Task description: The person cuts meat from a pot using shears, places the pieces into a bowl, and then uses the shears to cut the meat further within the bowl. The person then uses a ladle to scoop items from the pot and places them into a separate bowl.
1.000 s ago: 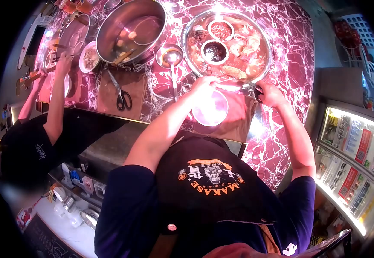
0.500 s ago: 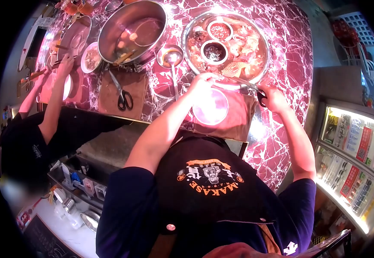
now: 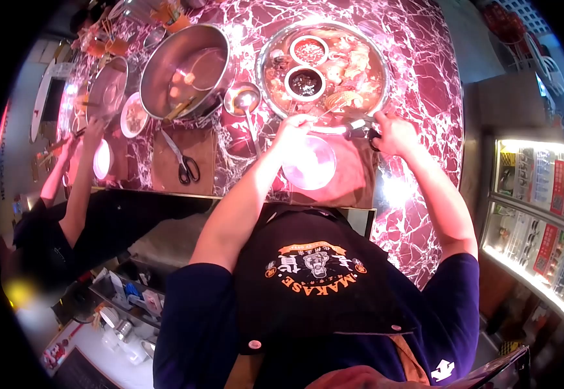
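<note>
At the near rim of the round metal tray [image 3: 385, 97], my left hand [image 3: 295, 131] is pinched shut; bright glare hides what lies in its fingers. My right hand [image 3: 395, 134] grips black-handled scissors [image 3: 358, 128], their blades pointing left toward my left hand. Pieces of food in liquid fill the tray, with a ridged tan piece [image 3: 341, 100] close to the scissors. Two small bowls stand in the tray: one of red sauce [image 3: 310, 50], one of dark sauce [image 3: 305, 82]. Just below my hands sits a pale round bowl [image 3: 309, 163], washed out by light.
A brown mat [image 3: 350, 185] lies under the pale bowl. To the left are a ladle [image 3: 243, 100], a big metal pot [image 3: 184, 68] and a second pair of scissors [image 3: 186, 165] on another mat. A co-worker's hands [image 3: 91, 133] work at the far left. A lit display fridge [image 3: 541, 220] stands right.
My right hand has come a little closer to my left, and the scissors now sit nearer the middle of the tray's rim. The whole view has shifted slightly.
</note>
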The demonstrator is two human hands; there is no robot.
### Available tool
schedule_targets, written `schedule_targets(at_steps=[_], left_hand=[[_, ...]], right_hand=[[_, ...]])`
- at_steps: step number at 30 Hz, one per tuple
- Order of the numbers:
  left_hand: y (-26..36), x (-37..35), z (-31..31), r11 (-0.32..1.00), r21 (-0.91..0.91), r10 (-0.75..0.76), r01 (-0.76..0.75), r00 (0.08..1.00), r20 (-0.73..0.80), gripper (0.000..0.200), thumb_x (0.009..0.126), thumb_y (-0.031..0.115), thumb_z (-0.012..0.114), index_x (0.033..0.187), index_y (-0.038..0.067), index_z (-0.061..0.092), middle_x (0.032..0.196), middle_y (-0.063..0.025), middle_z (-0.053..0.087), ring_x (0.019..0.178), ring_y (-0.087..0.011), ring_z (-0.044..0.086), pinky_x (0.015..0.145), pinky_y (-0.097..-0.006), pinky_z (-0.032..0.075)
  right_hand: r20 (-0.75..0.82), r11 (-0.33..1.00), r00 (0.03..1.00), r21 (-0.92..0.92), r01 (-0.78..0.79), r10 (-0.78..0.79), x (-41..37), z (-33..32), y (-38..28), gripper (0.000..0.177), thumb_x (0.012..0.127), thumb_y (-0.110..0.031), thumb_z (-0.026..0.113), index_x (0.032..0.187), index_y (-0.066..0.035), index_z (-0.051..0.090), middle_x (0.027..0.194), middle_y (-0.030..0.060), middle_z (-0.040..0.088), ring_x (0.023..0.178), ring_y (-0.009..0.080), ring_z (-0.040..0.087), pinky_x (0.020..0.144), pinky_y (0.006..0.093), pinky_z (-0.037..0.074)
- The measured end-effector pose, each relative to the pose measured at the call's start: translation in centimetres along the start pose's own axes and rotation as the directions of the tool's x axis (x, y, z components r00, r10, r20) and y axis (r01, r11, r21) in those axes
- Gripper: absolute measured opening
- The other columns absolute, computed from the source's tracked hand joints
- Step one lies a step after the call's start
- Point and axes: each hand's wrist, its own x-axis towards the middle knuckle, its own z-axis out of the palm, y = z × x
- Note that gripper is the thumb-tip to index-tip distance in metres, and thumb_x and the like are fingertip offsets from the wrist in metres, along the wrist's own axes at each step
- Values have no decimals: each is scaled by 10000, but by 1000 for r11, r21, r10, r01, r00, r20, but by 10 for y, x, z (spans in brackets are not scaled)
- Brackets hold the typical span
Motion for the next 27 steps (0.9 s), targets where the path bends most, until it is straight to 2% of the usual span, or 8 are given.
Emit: schedule_targets(at_steps=[7, 13, 15, 19, 21, 23, 26, 27], left_hand=[[-7, 4, -2, 999, -3, 35, -35, 999, 7, 248, 949, 23, 606, 1178, 11, 700, 964, -17, 692, 829, -78, 605, 729, -222, 493], [4, -17, -15, 996, -84, -27, 28, 1000, 5, 233, 973, 89, 597, 1165, -2, 693, 1030, -55, 713, 907, -109, 645, 811, -254, 523], [-1, -32, -24, 995, -29, 98, -97, 995, 16, 245, 967, 92, 597, 1172, -4, 691, 1027, -58, 710, 889, -110, 642, 796, -254, 520], [24, -93, -41, 995, 8, -98, 98, 990, 101, 243, 976, 87, 590, 1178, -16, 680, 914, 13, 663, 801, -50, 563, 707, -211, 452], [39, -127, -33, 993, 120, -2, 3, 1000, -13, 244, 982, 90, 586, 1176, -24, 680, 855, 66, 620, 691, -46, 522, 621, -222, 434], [38, -152, -36, 967, 238, -86, 93, 995, -40, 248, 967, 138, 600, 1154, 4, 693, 922, -56, 731, 810, -122, 657, 738, -273, 506], [23, -164, -31, 762, 632, -97, 143, 989, -107, 252, 960, 194, 584, 1135, 61, 705, 932, -142, 739, 848, -275, 714, 752, -372, 538], [17, -164, -28, 763, 628, -100, 152, 988, -118, 252, 960, 194, 584, 1135, 61, 705, 932, -142, 739, 848, -275, 714, 752, -372, 538]], right_hand=[[-53, 985, 998, 162, 52, -44, 6, 36, 18, 384, 768, -137, 674, 1141, -93, 593, 906, 205, 700, 897, 385, 687, 810, 490, 543], [-65, 960, 997, 278, -30, 50, -34, 52, 40, 466, 782, -91, 640, 1246, -111, 606, 988, 211, 707, 938, 387, 687, 822, 492, 536], [-156, 877, 982, 480, -16, 103, -64, 58, 39, 462, 804, -84, 640, 1263, -102, 591, 1012, 217, 701, 972, 385, 684, 848, 463, 540], [-147, 629, 966, 777, -20, 213, -116, 87, 23, 529, 798, -107, 669, 1307, -118, 526, 1014, 192, 693, 963, 353, 693, 849, 421, 533], [-11, 598, 984, 795, -101, 181, -140, 93, 15, 582, 780, -128, 686, 1333, -122, 502, 1000, 195, 676, 938, 354, 685, 841, 427, 531], [-43, 571, 985, 818, -61, 167, -158, 100, 1, 580, 787, -60, 667, 1340, -87, 494, 959, 112, 630, 878, 218, 637, 837, 344, 511], [-185, 716, 969, 698, 14, 162, -168, 105, -17, 598, 759, -105, 698, 1328, -108, 515, 995, 153, 650, 912, 297, 672, 821, 386, 541], [-258, 743, 960, 663, 91, 113, -166, 105, -23, 600, 752, -111, 703, 1325, -113, 523, 1022, 164, 654, 938, 322, 678, 830, 398, 548]])
